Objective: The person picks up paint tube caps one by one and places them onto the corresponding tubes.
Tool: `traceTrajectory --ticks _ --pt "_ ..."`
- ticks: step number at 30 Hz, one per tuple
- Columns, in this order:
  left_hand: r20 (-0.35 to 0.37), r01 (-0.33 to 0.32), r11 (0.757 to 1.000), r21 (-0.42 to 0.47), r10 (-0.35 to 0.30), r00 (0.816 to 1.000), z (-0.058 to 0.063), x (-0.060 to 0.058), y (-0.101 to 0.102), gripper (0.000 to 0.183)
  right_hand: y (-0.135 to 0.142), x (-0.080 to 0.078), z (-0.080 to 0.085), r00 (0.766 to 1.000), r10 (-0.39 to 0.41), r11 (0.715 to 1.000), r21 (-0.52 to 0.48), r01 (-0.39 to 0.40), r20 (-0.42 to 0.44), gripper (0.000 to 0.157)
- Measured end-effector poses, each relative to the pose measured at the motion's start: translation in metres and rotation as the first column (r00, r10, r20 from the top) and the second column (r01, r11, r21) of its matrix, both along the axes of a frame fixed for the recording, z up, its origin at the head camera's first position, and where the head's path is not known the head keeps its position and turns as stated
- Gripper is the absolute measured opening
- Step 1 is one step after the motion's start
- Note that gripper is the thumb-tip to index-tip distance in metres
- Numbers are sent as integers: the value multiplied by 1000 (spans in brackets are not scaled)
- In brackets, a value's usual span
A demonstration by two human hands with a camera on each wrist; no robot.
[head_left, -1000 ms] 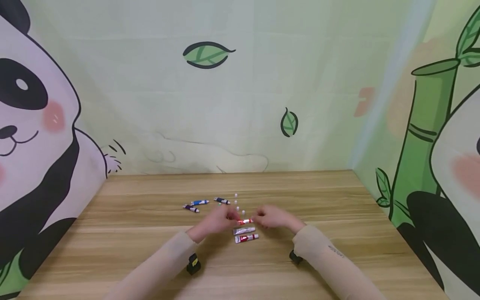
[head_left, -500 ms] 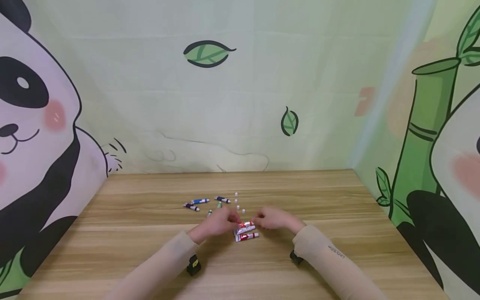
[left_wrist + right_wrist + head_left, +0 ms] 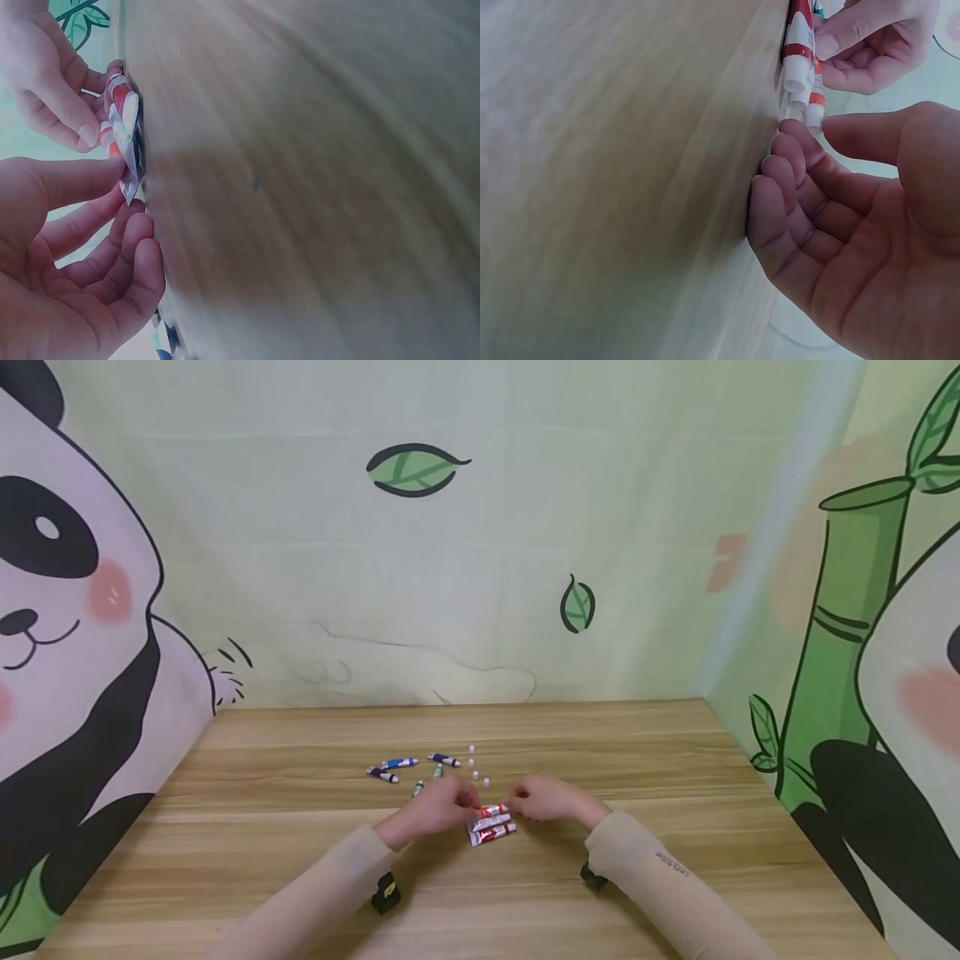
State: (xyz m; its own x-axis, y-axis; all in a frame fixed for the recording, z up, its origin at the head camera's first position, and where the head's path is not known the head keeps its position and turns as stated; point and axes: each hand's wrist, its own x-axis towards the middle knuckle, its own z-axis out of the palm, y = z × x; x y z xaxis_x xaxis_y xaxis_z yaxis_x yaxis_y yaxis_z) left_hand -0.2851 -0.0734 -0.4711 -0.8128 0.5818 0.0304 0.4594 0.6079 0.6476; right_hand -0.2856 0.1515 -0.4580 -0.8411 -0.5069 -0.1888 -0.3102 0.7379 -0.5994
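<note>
Three small paint tubes lie side by side between my hands in the head view: an orange-red paint tube (image 3: 492,811) farthest off, a silvery-white paint tube (image 3: 491,822) in the middle, and a dark red paint tube (image 3: 493,834) nearest me. My left hand (image 3: 442,804) pinches the flat tail of the orange-red tube, thumb on top. At the other end, the thumb and forefinger of my right hand (image 3: 550,797) pinch its white cap (image 3: 814,116). In the right wrist view, the other right fingers curl against the tabletop.
Beyond my left hand lie blue (image 3: 400,763) and dark (image 3: 382,775) paint tubes, another dark tube (image 3: 444,760) and green tubes (image 3: 438,771). Several white caps (image 3: 476,775) form a line behind. Black blocks (image 3: 386,893) show under both forearms on the wooden table (image 3: 637,752).
The orange-red tube has come nearer me, up against the silvery-white one, and the row is tighter. Both hands shifted slightly with it. Green tubes now show more beside my left hand.
</note>
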Motion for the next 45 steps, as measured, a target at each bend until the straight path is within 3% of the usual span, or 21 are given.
traceTrajectory --ticks 16,21,30,35,39,45 --pt "-33 -16 1000 8 17 999 -2 0 -3 4 -3 -3 -4 1000 7 999 -36 -7 13 24" --pt "-5 -24 999 23 24 1000 -2 0 -6 4 -4 -4 -4 1000 4 999 -42 -3 28 23" --pt "13 -53 997 54 53 999 -2 1 -26 6 -2 -8 -2 999 -39 999 -32 40 34 24" --pt "-16 -95 992 77 97 995 0 1 -45 3 -3 -11 -2 999 -40 999 -27 41 31 23" --pt "-39 -171 983 69 174 984 1 2 -61 3 -3 -13 -2 998 -42 999 -22 43 39 21" --pt "-7 -268 961 71 269 963 8 1 -83 3 -1 -17 3 997 -61 997 -52 64 52 19"
